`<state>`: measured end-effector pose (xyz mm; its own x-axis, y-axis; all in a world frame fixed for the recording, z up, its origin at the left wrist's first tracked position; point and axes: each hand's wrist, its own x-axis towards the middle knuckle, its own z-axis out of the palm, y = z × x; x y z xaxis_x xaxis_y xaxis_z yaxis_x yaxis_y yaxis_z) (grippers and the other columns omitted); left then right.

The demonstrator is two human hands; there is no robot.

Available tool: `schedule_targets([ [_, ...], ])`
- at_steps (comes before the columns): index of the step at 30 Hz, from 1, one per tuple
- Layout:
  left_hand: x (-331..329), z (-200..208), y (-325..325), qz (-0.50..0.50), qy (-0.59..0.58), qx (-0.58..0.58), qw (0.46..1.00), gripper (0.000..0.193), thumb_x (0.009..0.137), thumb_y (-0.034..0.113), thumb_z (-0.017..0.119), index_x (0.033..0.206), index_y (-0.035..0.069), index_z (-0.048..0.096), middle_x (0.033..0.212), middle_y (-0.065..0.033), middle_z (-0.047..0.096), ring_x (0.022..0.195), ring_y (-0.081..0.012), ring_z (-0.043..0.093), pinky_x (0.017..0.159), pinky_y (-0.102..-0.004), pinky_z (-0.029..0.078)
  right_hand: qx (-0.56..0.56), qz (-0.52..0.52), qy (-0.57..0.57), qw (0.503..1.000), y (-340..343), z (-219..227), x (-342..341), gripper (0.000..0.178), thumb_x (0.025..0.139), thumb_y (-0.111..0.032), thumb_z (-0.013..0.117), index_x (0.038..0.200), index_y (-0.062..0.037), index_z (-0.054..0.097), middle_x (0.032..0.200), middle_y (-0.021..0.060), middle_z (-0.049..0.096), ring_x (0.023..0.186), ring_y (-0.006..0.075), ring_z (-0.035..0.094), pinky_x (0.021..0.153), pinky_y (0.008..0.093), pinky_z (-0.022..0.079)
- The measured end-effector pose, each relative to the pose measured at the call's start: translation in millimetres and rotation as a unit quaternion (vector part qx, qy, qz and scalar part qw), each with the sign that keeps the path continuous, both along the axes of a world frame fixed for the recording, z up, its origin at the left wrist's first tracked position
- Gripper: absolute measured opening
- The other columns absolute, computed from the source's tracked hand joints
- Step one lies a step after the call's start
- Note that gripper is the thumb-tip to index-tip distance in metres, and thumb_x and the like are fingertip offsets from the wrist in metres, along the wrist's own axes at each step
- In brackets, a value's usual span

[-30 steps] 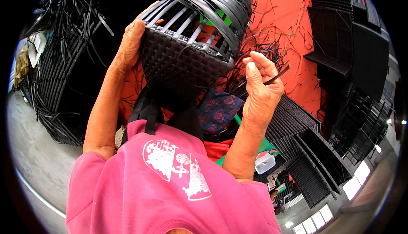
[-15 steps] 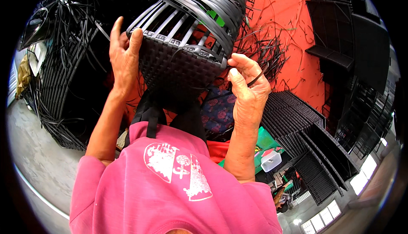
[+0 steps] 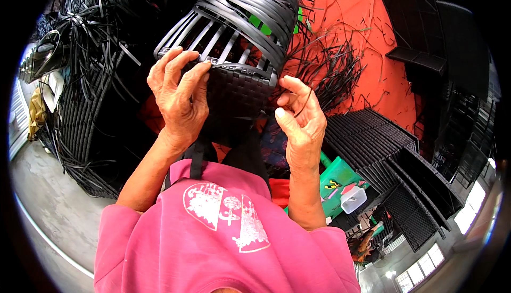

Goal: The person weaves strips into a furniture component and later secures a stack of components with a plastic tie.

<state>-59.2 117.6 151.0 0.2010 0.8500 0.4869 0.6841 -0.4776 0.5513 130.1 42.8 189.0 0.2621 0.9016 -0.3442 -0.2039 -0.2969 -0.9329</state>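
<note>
Even daylight, bright and soft, with no hard shadows. Windows at lower right are blown out white. Focus is sharp at centre. Fisheye distortion bends straight edges toward the rim, and a black vignette surrounds the circular field.

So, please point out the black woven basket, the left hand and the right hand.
black woven basket [image 3: 237, 88], head view, on its woven base.
left hand [image 3: 178, 98], head view, back of hand.
right hand [image 3: 301, 122], head view, palm side.

The basket is woven of smooth, slightly glossy black plastic strips; the pink sleeves are matt cloth.
</note>
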Motion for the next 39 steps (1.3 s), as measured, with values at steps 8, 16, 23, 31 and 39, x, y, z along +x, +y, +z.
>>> schedule_targets([
  [8,-3,29,-4,-0.073,-0.142,-0.125,0.979,0.023,0.075,-0.014,0.06,0.095,-0.003,0.062,0.083,-0.0112,0.061,0.072,-0.0234,0.059,0.064,-0.0299,0.048,0.01,0.003,0.056,0.998,-12,9,10,0.034,0.089,-0.006,0.051,0.122,-0.0007,0.053,0.107,0.0037,0.057,0.08,0.006,0.046,0.07,0.0183,0.038],
  [16,-6,52,-36,-0.123,-0.243,-0.278,0.921,0.024,0.074,-0.006,0.069,0.097,-0.003,0.061,0.074,-0.01,0.058,0.059,-0.0173,0.055,0.053,-0.025,0.043,-0.022,0.0,0.018,1.0,-21,27,21,0.037,0.098,-0.029,0.047,0.112,0.0021,0.059,0.072,0.0029,0.058,0.058,0.0042,0.042,0.056,0.0166,0.032],
  [23,-4,37,-51,-0.229,-0.223,-0.313,0.894,0.032,0.07,-0.011,0.067,0.101,-0.004,0.06,0.078,-0.0129,0.061,0.062,-0.0212,0.061,0.05,-0.0273,0.045,0.008,-0.046,0.006,0.999,-5,28,14,0.019,0.091,-0.009,0.057,0.107,0.0023,0.06,0.076,0.0053,0.061,0.058,0.0053,0.048,0.052,0.0186,0.037],
  [31,-1,17,-53,-0.29,-0.185,-0.299,0.89,0.045,0.069,-0.01,0.066,0.111,0.0,0.059,0.075,-0.0108,0.056,0.058,-0.0239,0.057,0.05,-0.031,0.046,0.007,0.007,-0.217,0.976,23,35,9,0.018,0.086,0.0,0.062,0.104,0.0012,0.064,0.079,0.0022,0.061,0.068,0.007,0.055,0.06,0.0201,0.045],
  [39,1,12,-51,-0.29,-0.166,-0.286,0.898,0.041,0.069,-0.007,0.066,0.109,0.001,0.06,0.074,-0.0092,0.054,0.059,-0.0242,0.057,0.05,-0.032,0.047,0.092,0.126,-0.423,0.893,43,27,6,0.015,0.082,0.004,0.063,0.097,0.0022,0.067,0.074,0.0015,0.055,0.064,0.0064,0.05,0.056,0.0201,0.039],
])
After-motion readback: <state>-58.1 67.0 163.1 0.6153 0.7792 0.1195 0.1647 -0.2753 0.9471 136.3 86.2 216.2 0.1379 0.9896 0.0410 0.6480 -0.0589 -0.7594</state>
